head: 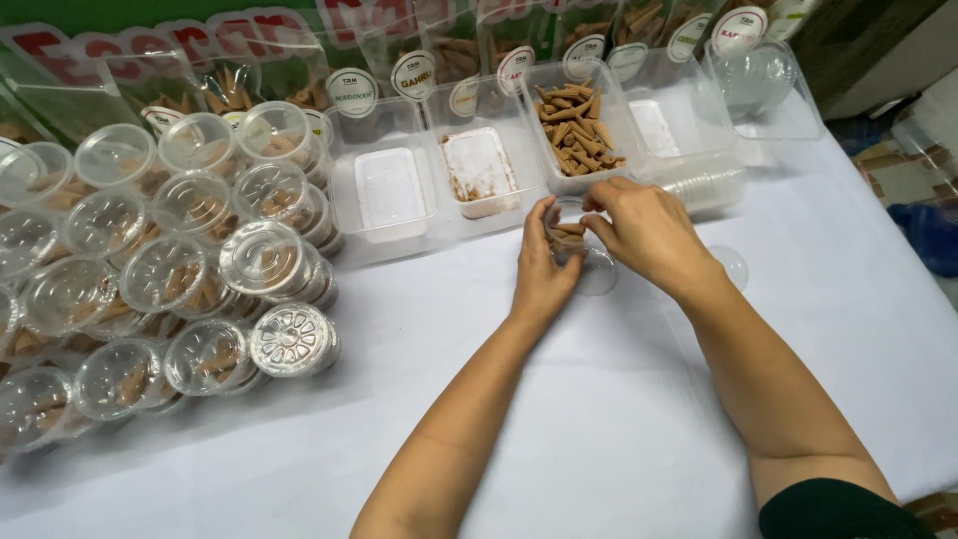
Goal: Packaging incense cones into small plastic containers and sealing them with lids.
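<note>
Head view: your left hand cups a small clear cup of brown cones mid-table; right hand fingertips pinch its rim. Bare white cloth lies nearer you; round white labels top the clear bins behind.

Both my bare forearms reach forward and angle inward, so my hands meet close together ahead of me. My left hand stands on its edge, thumb up, fingers curled toward my right hand. My right hand lies palm down just beside it, wrist slightly bent, fingertips pinched together at my left thumb.
</note>
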